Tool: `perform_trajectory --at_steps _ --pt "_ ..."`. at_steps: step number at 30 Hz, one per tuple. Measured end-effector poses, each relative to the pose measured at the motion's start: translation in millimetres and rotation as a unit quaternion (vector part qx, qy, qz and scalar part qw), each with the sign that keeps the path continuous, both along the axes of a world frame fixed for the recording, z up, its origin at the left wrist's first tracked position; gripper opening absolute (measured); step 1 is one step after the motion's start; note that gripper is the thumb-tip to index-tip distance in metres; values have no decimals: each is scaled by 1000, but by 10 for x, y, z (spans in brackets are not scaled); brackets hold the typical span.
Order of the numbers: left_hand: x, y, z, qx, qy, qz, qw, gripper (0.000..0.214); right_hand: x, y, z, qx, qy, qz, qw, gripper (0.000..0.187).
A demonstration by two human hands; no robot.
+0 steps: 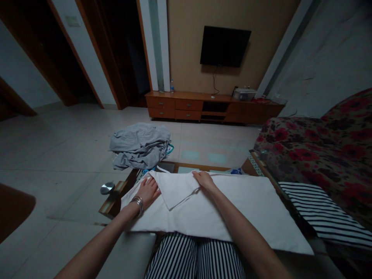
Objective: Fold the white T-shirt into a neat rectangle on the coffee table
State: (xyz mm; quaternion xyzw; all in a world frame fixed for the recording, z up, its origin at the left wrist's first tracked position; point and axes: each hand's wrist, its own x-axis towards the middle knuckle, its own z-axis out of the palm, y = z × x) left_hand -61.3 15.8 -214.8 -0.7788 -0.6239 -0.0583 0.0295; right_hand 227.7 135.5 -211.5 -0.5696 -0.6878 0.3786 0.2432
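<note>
A white garment point(232, 209) lies spread flat over a low table point(112, 207) in front of me, with a folded flap near its far left corner. My left hand point(147, 192), a silver bangle on its wrist, rests flat on the cloth at the left edge. Fingers of my right hand point(205, 179) press down on the far edge of the folded flap. Neither hand grips the cloth. My black-and-white striped trousers point(194, 257) show below the garment.
A pile of grey clothes point(141, 145) sits at the table's far end. A striped folded cloth point(319, 211) lies on the floral sofa point(325, 147) at right. A small metal dish point(107, 188) stands at the table's left corner. A TV cabinet point(209, 106) lines the far wall.
</note>
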Motion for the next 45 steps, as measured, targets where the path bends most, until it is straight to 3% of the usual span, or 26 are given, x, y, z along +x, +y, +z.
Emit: perform_trajectory --at_steps 3,7,9,13,15,17,19,22,24,27,30,32,35,38,42,45 --pt "-24 -16 33 18 -35 1 999 36 -115 4 -37 -10 67 -44 997 36" --pt "186 -116 175 116 -99 106 983 25 -124 -55 -87 -40 180 -91 979 38" --pt "497 -157 267 126 -119 97 980 21 -112 -81 -105 -62 228 -105 966 41" --pt "1331 -63 355 66 -143 -24 987 26 -110 -111 -90 -103 300 -118 941 37" --pt "1649 69 323 44 -144 -25 988 35 -87 -127 -52 -123 321 -115 932 32" --pt "1801 214 256 27 -169 21 985 31 -20 -148 -3 -147 334 -109 925 28" --pt "1792 341 182 19 -259 82 962 21 85 -168 43 -170 345 -103 918 24" --pt "1616 480 113 18 -461 151 874 10 234 -186 80 -190 357 -96 910 16" --pt "1495 550 113 15 -537 175 825 3 265 -192 77 -195 363 -84 907 11" --pt "1395 643 153 9 -579 186 794 9 181 -199 46 -199 368 -64 906 15" --pt "1371 717 195 10 -622 182 761 15 30 -204 2 -187 369 -69 908 36" --pt "1370 746 211 10 -646 175 743 19 -49 -203 -23 -143 338 -67 928 45" --pt "1373 757 222 1 -672 169 721 24 -101 -189 -33 -64 257 -58 963 38" --pt "1383 745 231 -10 -687 169 707 28 -92 -172 -4 -8 211 -83 974 28" --pt "1400 717 250 -11 -694 164 701 29 -55 -160 56 140 52 -77 986 20" --pt "1386 697 263 -7 -691 156 706 27 -38 -142 71 177 -25 -62 982 17"
